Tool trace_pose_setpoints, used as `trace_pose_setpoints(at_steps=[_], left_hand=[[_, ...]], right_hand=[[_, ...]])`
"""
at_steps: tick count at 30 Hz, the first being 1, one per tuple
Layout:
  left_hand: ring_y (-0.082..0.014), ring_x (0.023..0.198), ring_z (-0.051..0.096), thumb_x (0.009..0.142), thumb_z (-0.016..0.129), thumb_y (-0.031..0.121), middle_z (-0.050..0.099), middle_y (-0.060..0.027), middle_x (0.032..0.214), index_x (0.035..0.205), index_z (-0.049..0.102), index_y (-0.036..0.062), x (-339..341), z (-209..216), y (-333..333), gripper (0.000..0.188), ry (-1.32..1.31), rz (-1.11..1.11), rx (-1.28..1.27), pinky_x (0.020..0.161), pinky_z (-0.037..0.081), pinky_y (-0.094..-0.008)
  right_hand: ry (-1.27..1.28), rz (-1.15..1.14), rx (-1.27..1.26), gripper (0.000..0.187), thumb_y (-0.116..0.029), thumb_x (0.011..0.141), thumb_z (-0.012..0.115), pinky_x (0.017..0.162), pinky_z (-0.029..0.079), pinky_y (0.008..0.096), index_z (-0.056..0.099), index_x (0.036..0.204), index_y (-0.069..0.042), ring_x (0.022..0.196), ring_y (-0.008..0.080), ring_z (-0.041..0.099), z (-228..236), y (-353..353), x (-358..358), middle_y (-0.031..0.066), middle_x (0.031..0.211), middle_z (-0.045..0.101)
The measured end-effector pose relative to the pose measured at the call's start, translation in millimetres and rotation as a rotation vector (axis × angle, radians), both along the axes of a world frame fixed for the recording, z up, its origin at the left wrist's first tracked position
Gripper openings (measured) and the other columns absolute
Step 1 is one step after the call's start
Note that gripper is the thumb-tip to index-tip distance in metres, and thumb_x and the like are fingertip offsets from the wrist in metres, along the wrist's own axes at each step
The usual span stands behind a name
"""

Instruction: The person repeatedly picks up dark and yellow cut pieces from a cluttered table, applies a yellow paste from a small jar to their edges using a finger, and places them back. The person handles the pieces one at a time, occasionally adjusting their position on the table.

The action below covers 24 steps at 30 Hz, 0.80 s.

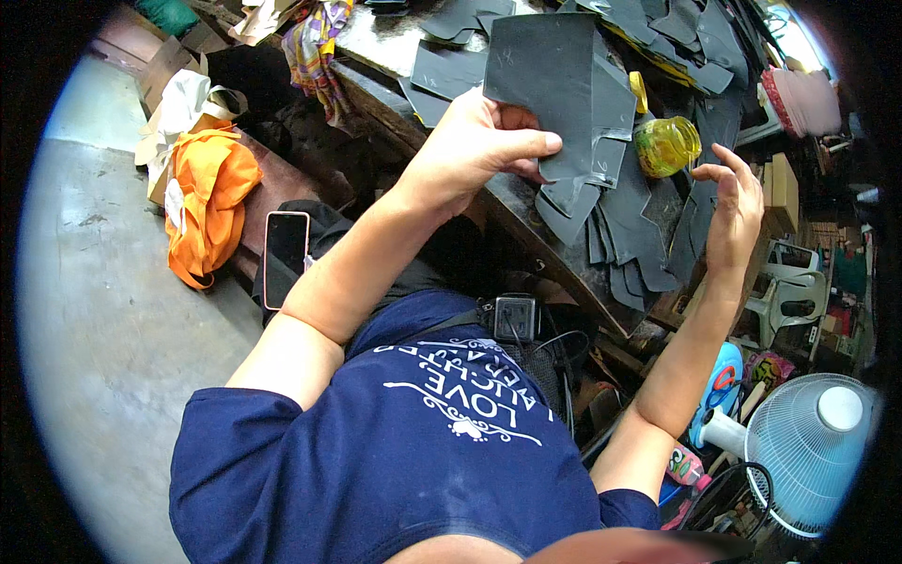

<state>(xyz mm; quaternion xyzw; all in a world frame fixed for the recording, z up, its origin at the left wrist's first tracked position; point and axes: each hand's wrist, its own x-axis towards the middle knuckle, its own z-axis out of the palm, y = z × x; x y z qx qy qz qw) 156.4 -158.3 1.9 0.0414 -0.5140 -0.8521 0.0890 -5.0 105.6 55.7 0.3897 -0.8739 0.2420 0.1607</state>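
Observation:
My left hand [474, 141] pinches a flat black rectangular sheet [543, 80] by its lower left edge, thumb on top, holding it up over the work table. To the right, my right hand [735, 209] is raised with its fingers apart and nothing in them. Nearest to it is a clear jar with a yellow rim and yellow contents [667, 148], which looks tilted among the black pieces. Cut black sheet pieces [631, 226] in several shapes overlap on the table [526, 226], below and around the held sheet.
A heap of black pieces [676, 38] covers the table's far side. A phone [286, 258] and an orange cloth bag [209, 193] lie at the left. A fan [813, 456] stands at the lower right, with a pale plastic chair [787, 296] beyond it.

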Motion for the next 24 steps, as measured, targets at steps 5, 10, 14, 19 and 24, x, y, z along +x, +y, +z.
trace_pose_setpoints(at_steps=[5,10,14,19,24], left_hand=[[-0.0068,0.074,0.063,0.082,0.075,0.009,0.07,-0.0049,0.095,0.112,0.064,0.0033,6,1,20,0.033,-0.051,-0.127,-0.019,0.062,0.049,-0.019],[-0.0073,0.076,0.063,0.083,0.074,0.009,0.071,-0.0051,0.096,0.112,0.064,0.0025,11,-2,30,0.031,-0.049,-0.137,0.021,0.063,0.05,-0.0198],[-0.01,0.087,0.064,0.084,0.072,0.005,0.068,-0.0082,0.105,0.119,0.059,0.002,9,-5,37,0.038,-0.066,-0.182,-0.01,0.065,0.052,-0.0204],[-0.0271,0.125,0.05,0.084,0.069,0.003,0.049,-0.0158,0.135,0.14,0.036,-0.0003,2,8,27,0.065,0.285,0.346,-0.167,0.106,0.041,-0.0411],[-0.034,0.134,0.043,0.077,0.074,0.02,0.053,-0.0125,0.137,0.132,0.055,0.0094,14,33,25,0.059,0.681,0.509,-1.436,0.117,0.023,-0.051]], right_hand=[[-0.32,0.322,-0.407,0.084,-0.064,0.099,0.023,0.104,0.035,0.0382,0.069,0.106,0.005,0.116,0.0276,0.055,-11,-22,49,0.0173,0.116,0.063],[-0.715,0.286,-0.543,0.072,-0.056,0.097,0.044,0.096,0.042,0.0353,0.046,0.139,0.002,0.098,0.0194,0.06,-28,-39,87,0.0129,0.106,0.065],[-0.782,0.241,-0.675,0.073,0.003,0.086,0.062,0.072,0.047,0.02,0.029,0.15,-0.002,0.084,0.0079,0.058,-34,-44,110,0.0064,0.103,0.063],[-0.728,0.276,-0.749,0.077,0.009,0.083,0.051,0.068,0.043,0.0177,0.021,0.153,-0.001,0.078,0.0066,0.054,-21,-29,94,0.0103,0.148,0.039],[-0.674,0.492,-0.566,0.082,0.01,0.08,0.051,0.072,0.046,0.023,0.018,0.154,-0.001,0.083,0.0101,0.055,-11,-25,79,0.0145,0.159,0.025]])
